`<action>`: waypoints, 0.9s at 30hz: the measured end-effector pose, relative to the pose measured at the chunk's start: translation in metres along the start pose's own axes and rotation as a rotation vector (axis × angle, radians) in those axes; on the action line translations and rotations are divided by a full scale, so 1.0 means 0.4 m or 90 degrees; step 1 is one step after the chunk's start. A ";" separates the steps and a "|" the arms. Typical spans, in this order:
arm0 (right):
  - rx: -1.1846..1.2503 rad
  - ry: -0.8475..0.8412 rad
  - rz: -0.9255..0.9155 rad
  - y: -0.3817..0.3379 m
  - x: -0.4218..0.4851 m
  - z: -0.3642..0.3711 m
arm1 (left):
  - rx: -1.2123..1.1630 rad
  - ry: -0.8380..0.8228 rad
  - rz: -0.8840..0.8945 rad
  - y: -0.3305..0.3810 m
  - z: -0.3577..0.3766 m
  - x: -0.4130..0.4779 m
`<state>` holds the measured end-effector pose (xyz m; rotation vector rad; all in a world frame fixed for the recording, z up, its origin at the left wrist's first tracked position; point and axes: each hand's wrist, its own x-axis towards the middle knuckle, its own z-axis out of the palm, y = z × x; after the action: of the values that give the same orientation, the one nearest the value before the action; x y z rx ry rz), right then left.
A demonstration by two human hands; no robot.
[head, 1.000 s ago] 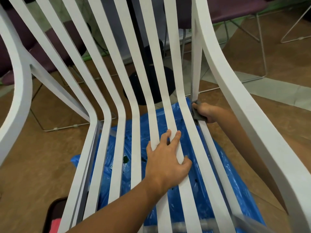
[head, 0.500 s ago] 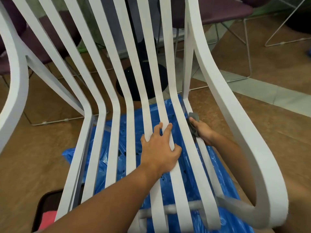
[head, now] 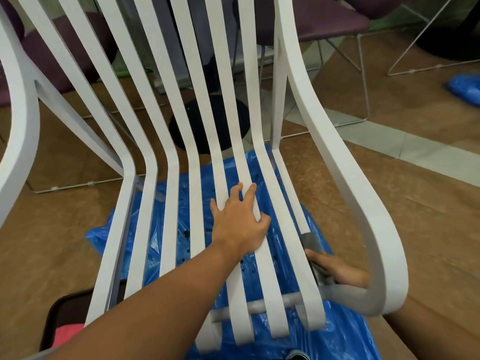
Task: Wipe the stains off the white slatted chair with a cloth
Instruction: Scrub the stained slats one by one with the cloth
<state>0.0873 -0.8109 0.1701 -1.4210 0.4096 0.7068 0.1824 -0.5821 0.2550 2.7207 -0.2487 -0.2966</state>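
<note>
The grey fabric cloth (head: 310, 241) is gripped by the nearer right hand (head: 335, 268) against the near-to-far rightmost slat (head: 296, 209) of the white slatted chair (head: 335, 162), braced by the flat-fingered left hand (head: 240, 224).

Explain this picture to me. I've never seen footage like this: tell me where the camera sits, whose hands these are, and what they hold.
There is no machine here. A person works with bare hands, and a camera worn on their head looks forward and down, so you see roughly what they see. The one current picture is that head view.

The big white thing is a white slatted chair. It stands over a blue plastic sheet spread on the brown floor.

The left hand lies on the seat slats with fingers spread and holds nothing; it seems to steady the chair. The right hand reaches in under the curved armrest and grips a grey cloth, pressed against the outermost right slat.

Behind the chair stand purple chairs.
</note>
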 end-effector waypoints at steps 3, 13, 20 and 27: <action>-0.034 -0.019 -0.025 -0.001 -0.029 -0.002 | 0.009 0.001 0.003 0.001 0.005 0.001; -0.263 0.105 -0.078 -0.253 0.210 -0.012 | 0.041 -0.005 0.017 -0.005 0.013 0.008; -0.358 0.212 0.014 -0.446 0.441 -0.043 | 0.021 -0.011 0.013 -0.008 0.011 0.012; -0.336 0.289 -0.043 -0.490 0.521 -0.032 | 0.023 -0.024 0.009 -0.010 0.012 0.017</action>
<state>0.3720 -0.7819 0.1803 -2.0985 0.5465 0.4448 0.1884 -0.5816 0.2479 2.7501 -0.2862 -0.3429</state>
